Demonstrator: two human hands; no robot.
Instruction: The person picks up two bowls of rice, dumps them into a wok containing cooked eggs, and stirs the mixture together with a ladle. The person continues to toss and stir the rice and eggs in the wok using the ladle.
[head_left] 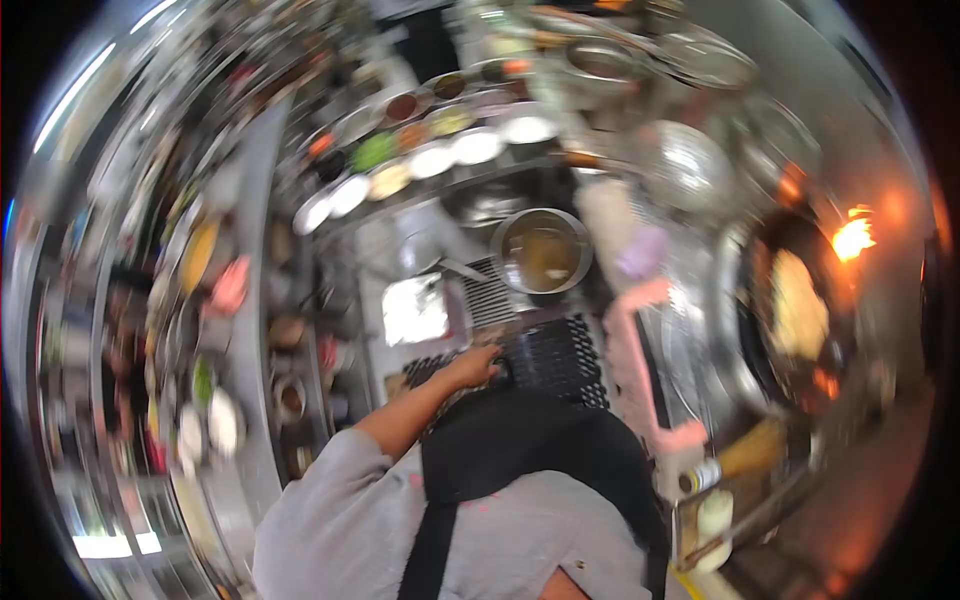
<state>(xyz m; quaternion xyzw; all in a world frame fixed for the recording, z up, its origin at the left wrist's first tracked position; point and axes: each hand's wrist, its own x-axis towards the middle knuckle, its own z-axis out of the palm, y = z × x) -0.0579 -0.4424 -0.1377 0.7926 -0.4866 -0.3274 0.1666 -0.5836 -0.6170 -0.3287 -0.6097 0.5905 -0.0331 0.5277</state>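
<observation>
My left hand [480, 366] reaches out in front of my black apron [530, 430], low over a black perforated mat [550, 358]. Its fingers look curled in beside a small dark shape; blur hides what they hold, if anything. My right hand is out of view. Just beyond the left hand are a foil-covered rectangular container [416, 310] and a slotted metal grate [489, 293]. A round metal pot [543, 251] holding yellowish liquid stands further ahead.
At the right, a dark wok [790, 310] holds pale yellow food, with flames [853, 236] beside it. Several seasoning bowls [375, 152] line the counter ahead. A pink cloth [640, 370] lies near the stove edge. Steel shelves [255, 300] run along the left.
</observation>
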